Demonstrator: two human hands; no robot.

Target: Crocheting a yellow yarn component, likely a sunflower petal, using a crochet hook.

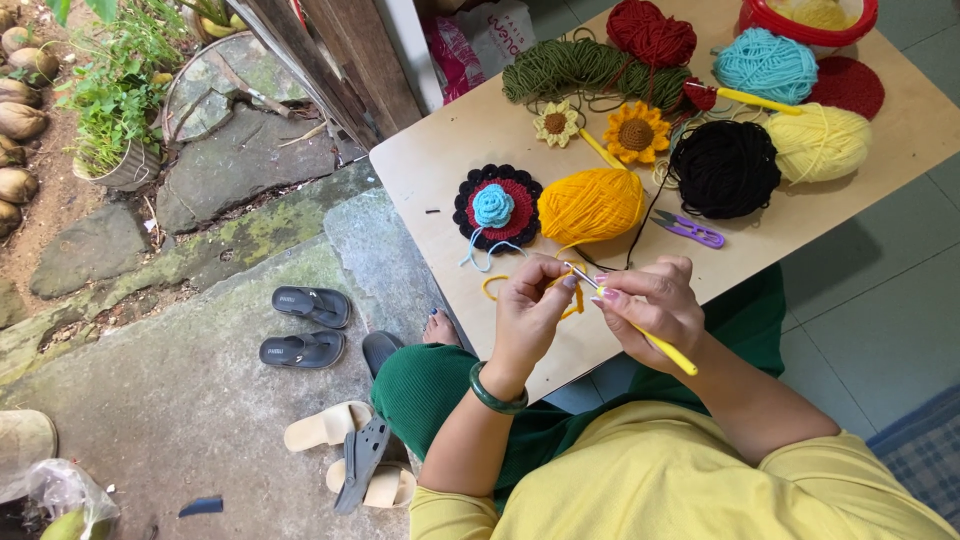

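My left hand (532,305) pinches a strand of orange-yellow yarn (492,287) that loops on the wooden table (440,165). A green bangle sits on that wrist. My right hand (652,305) grips a yellow-handled crochet hook (662,347), its metal tip meeting the yarn between my fingers. The strand runs back to an orange-yellow yarn ball (592,205) just beyond my hands. A black, red and blue crocheted flower (496,208) lies to the left of that ball.
Further back lie a black yarn ball (725,168), pale yellow ball (820,142), blue ball (766,64), red yarn (651,34), green skein (580,66), two crocheted sunflowers (635,132) and purple snips (690,229). Sandals (310,306) rest on the stone floor at left.
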